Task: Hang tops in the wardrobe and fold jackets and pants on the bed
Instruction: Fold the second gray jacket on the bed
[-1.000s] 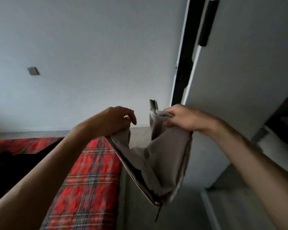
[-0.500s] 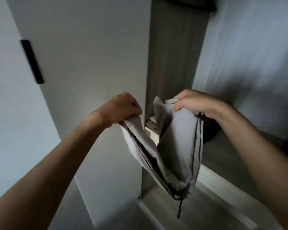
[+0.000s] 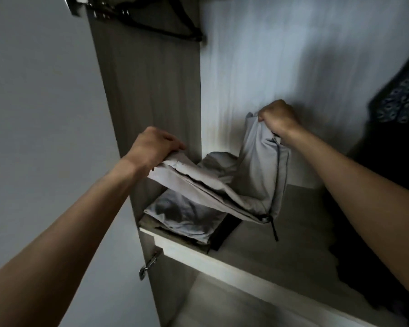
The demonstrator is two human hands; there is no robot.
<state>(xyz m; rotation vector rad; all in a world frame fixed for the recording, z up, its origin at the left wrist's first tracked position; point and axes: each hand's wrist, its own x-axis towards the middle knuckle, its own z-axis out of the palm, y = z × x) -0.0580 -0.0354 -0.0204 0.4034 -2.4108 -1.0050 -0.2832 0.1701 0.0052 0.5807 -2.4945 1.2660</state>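
Pale wood-grain panels formed the inside of the wardrobe (image 3: 149,90), its white door (image 3: 33,114) swung open at the left and a metal hinge (image 3: 149,264) showing just under the front edge of the shelf (image 3: 222,260). Both bare arms reached in over that shelf. The left hand (image 3: 151,147) had its fingers curled over one end of a folded grey zip-up jacket (image 3: 257,175), pinching the cloth near the wardrobe's left wall. The right hand (image 3: 278,118) was closed tightly round the other end, raised higher and close to the back panel. Between the two hands the jacket sagged in a deep V, its lowest fold hanging just above the shelf board. A dark zip ran down the right-hand side of the fold, and the zip pull (image 3: 274,232) dangled from the bottom of it.

Under the left half of the jacket, a pile of folded grey clothes (image 3: 184,215) lay on the shelf against the left wall, with a dark flat item (image 3: 224,232) at its right edge. More crumpled grey cloth (image 3: 217,164) sat behind, in the back corner. Black hangers (image 3: 175,22) hung at the top of the compartment. At the far right, a dark patterned garment (image 3: 401,102) hung down past the shelf.
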